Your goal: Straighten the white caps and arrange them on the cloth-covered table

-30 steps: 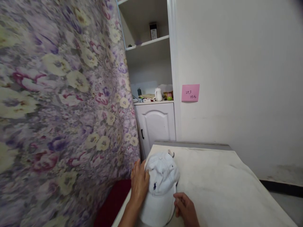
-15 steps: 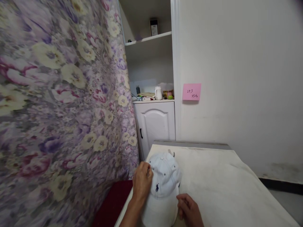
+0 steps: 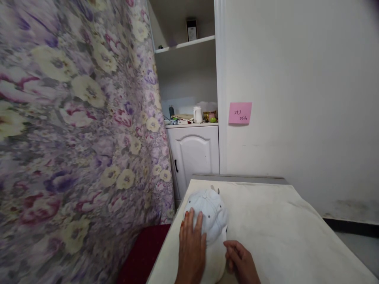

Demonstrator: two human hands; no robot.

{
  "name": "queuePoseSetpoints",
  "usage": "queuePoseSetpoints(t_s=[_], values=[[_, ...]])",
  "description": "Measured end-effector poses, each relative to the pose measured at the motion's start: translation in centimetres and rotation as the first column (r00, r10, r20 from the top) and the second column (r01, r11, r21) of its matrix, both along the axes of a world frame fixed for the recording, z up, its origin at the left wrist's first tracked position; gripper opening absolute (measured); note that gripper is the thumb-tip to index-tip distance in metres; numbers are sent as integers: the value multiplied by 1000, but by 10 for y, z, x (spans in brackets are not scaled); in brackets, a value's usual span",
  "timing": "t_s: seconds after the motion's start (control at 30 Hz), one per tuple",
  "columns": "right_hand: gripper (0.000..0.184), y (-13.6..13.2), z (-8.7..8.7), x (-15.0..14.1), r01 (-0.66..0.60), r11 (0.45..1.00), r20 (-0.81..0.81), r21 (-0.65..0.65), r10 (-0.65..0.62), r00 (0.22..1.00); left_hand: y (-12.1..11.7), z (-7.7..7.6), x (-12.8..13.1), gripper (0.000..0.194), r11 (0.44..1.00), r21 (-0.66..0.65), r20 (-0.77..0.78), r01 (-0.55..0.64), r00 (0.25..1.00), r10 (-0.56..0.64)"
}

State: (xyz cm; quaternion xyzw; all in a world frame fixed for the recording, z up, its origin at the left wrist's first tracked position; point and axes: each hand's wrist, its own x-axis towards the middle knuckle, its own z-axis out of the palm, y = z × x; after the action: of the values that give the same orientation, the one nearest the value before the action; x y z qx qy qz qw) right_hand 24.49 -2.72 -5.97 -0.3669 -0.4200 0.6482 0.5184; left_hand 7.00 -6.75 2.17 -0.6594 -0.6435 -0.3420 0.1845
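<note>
A pale baseball cap (image 3: 217,213) lies on the cream-coloured cloth, its crown facing away from me and its brim toward me. My left hand (image 3: 192,242) rests flat over the left side of the crown and brim, fingers stretched out and slightly apart, hiding the dark logo. At the brim's right edge, my right hand (image 3: 241,260) is closed, with thumb and forefinger pinching the edge. The cap's strap end (image 3: 215,189) sticks out behind the crown.
The cream cloth (image 3: 275,236) covers a table against the wall. A floral curtain (image 3: 89,138) hangs at left above a dark red surface (image 3: 145,252). Behind stands a white cabinet (image 3: 197,154) with a white jug (image 3: 197,114) and small items. A pink note (image 3: 240,113) is on the wall.
My left hand has moved from the crown's left edge onto the top of the cap, its fingers going from curled to flat. The right hand stays at the brim edge, shifted slightly right.
</note>
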Motion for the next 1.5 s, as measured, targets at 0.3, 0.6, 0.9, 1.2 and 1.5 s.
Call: queuePoseSetpoints(t_s=[0.3,0.6,0.9,1.2,1.5], values=[[61,-4,7,1,-88,995,-48,-55,85,995,0,-9,4,55,977,-214,291,-15,954,79],[51,-14,30,13,-188,979,-105,-84,179,978,11,1,-5,73,952,-305,468,28,875,124],[59,7,16,-5,-182,982,-13,-51,181,983,10,2,3,74,935,-354,489,20,856,167],[49,12,16,-6,-219,973,55,-69,223,973,11,-2,2,71,935,-353,519,22,837,176],[27,13,1,-10,-66,996,206,-62,78,976,17,-7,5,80,931,-362,577,-44,774,260]])
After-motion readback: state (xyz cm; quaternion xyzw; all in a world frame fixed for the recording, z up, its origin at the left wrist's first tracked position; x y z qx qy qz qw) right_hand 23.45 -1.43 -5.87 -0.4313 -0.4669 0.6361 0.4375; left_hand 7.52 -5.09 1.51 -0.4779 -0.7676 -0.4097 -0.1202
